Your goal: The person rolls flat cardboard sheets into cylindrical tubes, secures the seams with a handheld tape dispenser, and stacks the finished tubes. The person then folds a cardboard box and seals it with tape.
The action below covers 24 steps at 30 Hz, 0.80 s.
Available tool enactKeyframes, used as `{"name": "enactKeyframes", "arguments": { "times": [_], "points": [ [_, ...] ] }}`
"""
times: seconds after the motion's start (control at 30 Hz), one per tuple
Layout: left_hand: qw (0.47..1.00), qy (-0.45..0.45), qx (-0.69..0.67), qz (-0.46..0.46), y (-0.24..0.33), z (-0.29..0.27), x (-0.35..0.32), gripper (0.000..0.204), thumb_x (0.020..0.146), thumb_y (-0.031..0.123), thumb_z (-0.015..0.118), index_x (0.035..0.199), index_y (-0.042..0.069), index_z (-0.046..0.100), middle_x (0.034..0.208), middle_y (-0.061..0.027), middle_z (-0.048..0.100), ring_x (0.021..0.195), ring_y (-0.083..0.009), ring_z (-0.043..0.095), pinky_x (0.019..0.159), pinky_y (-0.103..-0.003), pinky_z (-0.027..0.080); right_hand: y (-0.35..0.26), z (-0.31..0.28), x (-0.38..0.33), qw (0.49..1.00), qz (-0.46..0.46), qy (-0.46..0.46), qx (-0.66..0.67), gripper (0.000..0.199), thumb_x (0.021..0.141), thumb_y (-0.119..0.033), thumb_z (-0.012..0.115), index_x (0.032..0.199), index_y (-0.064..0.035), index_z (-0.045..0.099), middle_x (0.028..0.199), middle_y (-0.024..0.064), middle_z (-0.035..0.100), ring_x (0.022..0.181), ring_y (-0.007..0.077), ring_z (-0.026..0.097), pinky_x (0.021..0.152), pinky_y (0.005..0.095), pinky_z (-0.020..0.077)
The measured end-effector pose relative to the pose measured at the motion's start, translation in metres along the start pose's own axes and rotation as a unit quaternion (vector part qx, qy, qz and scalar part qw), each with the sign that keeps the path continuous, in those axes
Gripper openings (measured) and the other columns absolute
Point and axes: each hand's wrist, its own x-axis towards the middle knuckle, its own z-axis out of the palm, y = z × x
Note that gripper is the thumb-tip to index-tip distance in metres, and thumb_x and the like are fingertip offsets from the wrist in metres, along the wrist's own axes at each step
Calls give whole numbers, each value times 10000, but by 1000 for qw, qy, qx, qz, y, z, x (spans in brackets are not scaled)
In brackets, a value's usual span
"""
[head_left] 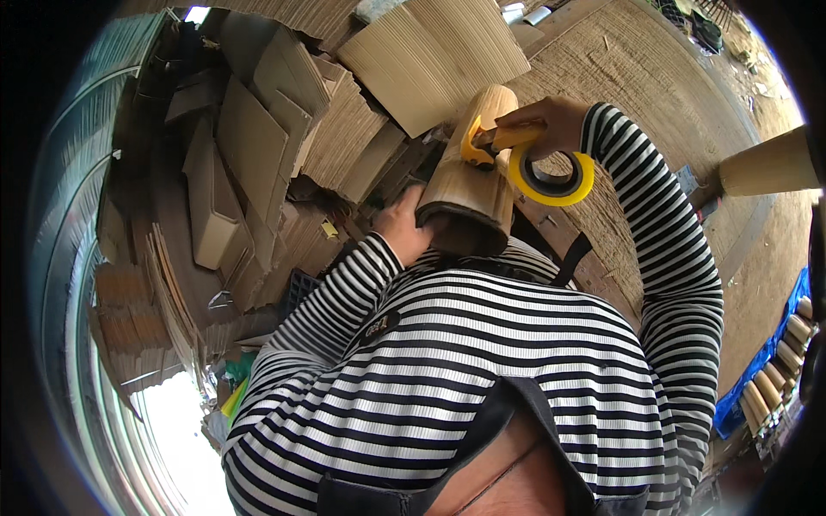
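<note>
A thick brown tube (460, 185) lies in front of my chest, its open dark-rimmed end facing me. My left hand (402, 229) grips its near left side, the fingers partly hidden beneath and behind it. In my right hand (555, 125) is a yellow-orange tape dispenser (476, 142), its head resting against the tube's upper right side. A roll of yellow tape (586, 186) sits on the dispenser and hangs below my right hand. The fingers of that hand wrap around the handle.
Flat cardboard sheets (434, 60) lie beyond the tube. Stacked cardboard pieces (258, 146) crowd the left side. To the right spreads a broad brown surface (619, 60), with a tan cylinder (768, 162) at its edge. Several small tubes (766, 387) lie by a blue sheet at lower right.
</note>
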Motion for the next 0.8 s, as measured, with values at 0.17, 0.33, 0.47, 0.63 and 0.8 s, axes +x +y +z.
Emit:
{"name": "enactKeyframes", "arguments": {
  "times": [0.17, 0.33, 0.47, 0.63, 0.8],
  "points": [
    [962, -14, 225, 156, 26, -28, 11, 736, 741, -6, 604, 1419, 155, 364, 1256, -222, 546, 959, -366, 643, 825, -390, 555, -15, 18, 3, 998, 53, -15, -33, 711, 735, -278, 739, 1390, -277, 460, 1200, 70, 636, 973, 201, 647, 910, 318, 523],
    [979, 25, 148, 138, -13, -15, -3, 786, 706, -80, 581, 1414, 209, 398, 1298, -193, 536, 928, -342, 663, 759, -377, 578, -4, 52, -63, 998, 53, -17, 32, 704, 749, -175, 713, 1393, -287, 452, 1059, 101, 684, 849, 229, 678, 830, 328, 547],
    [978, 34, 137, 155, -19, -12, -1, 800, 696, -77, 580, 1418, 213, 393, 1281, -216, 539, 932, -365, 654, 772, -394, 571, -3, 69, -67, 985, 151, -79, -15, 680, 736, -154, 721, 1365, -265, 489, 1088, 103, 675, 917, 226, 667, 852, 335, 532],
    [971, 29, 159, 176, -12, -18, 13, 702, 747, -15, 564, 1399, 204, 420, 1261, -244, 543, 892, -381, 659, 779, -414, 561, -4, 29, 9, 958, 150, -242, -41, 664, 679, -156, 744, 1314, -181, 553, 1142, 92, 666, 975, 214, 653, 896, 322, 509],
    [981, 112, 5, 158, -35, -52, 49, 593, 780, -38, 540, 1340, 142, 466, 1186, -250, 586, 920, -401, 642, 811, -439, 547, 78, 91, -33, 935, 200, -98, 275, 688, 672, -97, 729, 1326, -112, 515, 1207, 96, 619, 1056, 218, 607, 939, 312, 466]
  ]
}}
